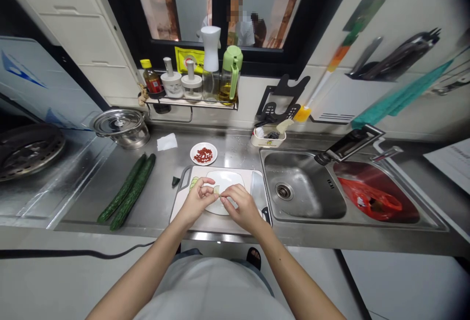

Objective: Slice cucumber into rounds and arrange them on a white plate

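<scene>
Over a white plate (229, 179) on the cutting board (205, 223), my left hand (198, 197) and my right hand (240, 206) meet with fingertips pinched on a thin pale-green slice (216, 190). Several green slices (193, 182) lie at the board's upper left, partly behind my left hand. A knife (258, 190) rests along the board's right side, its black handle toward the front. Beyond the board stands a small white dish of red chopped pieces (203, 155). A dark green cucumber end (176, 181) sits just left of the board.
Two whole cucumbers (132, 192) lie at the left, near a lidded steel pot (127, 134). On the right is a double sink (304, 183) with a red bag (370, 200). A bottle rack (191, 100) hangs behind. A white paper (167, 141) lies near the pot.
</scene>
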A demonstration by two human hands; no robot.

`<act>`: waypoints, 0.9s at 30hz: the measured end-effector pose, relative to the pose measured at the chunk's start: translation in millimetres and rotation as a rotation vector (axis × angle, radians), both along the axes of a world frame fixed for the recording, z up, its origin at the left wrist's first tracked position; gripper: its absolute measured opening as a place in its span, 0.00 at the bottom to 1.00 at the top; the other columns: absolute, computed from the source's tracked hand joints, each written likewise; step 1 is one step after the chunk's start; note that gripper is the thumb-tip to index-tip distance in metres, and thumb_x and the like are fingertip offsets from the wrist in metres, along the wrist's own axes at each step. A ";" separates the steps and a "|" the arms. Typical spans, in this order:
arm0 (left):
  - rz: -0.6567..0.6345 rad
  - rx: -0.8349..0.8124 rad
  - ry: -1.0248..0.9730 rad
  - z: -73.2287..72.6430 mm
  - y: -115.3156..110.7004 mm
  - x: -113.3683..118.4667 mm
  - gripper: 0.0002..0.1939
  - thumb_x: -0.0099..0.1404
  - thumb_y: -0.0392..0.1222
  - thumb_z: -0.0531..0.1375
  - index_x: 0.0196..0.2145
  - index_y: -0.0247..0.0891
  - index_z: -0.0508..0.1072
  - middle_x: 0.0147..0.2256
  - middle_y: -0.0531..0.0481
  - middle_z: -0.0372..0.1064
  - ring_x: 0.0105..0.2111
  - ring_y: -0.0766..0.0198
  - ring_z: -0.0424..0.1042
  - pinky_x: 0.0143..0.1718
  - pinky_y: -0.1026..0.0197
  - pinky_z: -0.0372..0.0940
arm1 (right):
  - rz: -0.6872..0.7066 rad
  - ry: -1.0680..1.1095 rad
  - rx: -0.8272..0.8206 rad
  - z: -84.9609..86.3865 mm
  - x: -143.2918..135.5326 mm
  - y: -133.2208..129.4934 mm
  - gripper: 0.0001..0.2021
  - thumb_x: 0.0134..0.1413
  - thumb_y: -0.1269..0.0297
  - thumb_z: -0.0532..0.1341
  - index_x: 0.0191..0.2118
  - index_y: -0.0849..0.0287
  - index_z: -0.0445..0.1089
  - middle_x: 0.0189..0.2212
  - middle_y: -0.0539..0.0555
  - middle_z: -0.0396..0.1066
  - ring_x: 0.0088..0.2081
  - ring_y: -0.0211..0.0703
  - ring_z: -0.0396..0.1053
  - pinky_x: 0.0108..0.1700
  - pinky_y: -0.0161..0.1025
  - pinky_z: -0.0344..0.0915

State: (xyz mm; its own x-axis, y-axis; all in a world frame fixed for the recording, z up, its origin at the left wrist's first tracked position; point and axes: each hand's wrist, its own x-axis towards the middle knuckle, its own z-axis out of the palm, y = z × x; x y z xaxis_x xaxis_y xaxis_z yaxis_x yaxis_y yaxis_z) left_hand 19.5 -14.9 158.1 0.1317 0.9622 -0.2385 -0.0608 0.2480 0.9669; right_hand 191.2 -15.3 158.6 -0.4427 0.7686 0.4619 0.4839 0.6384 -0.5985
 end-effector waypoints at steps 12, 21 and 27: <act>0.039 0.181 0.060 -6.4 4.7 8.3 0.17 0.54 0.43 0.62 0.41 0.39 0.63 0.25 0.58 0.63 0.26 0.71 0.64 0.30 0.68 0.57 | -0.110 0.060 -0.190 -14.3 -1.0 3.7 0.09 0.59 0.63 0.54 0.33 0.58 0.68 0.29 0.52 0.68 0.35 0.40 0.64 0.39 0.37 0.60; 0.013 0.196 0.158 -56.4 35.3 15.1 0.17 0.51 0.42 0.62 0.38 0.38 0.64 0.24 0.58 0.63 0.27 0.70 0.66 0.33 0.66 0.58 | -0.163 0.015 -0.413 -55.2 4.4 28.1 0.09 0.56 0.64 0.55 0.31 0.60 0.70 0.28 0.51 0.70 0.31 0.38 0.65 0.35 0.33 0.59; -0.054 0.133 0.195 -96.5 53.8 16.8 0.17 0.51 0.38 0.62 0.39 0.38 0.65 0.23 0.59 0.62 0.24 0.71 0.63 0.30 0.67 0.58 | -0.209 -0.118 -0.481 -82.2 6.9 38.9 0.10 0.56 0.66 0.54 0.30 0.61 0.71 0.27 0.52 0.72 0.30 0.37 0.65 0.33 0.31 0.57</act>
State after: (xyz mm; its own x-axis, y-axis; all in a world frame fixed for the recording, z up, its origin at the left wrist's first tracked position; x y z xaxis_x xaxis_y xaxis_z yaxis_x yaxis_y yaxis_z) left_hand 36.3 38.9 61.6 0.1478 0.9796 -0.1365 0.1398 0.1160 0.9834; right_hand 198.1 23.5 76.4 -0.2852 0.9584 -0.0078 0.6528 0.1883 -0.7338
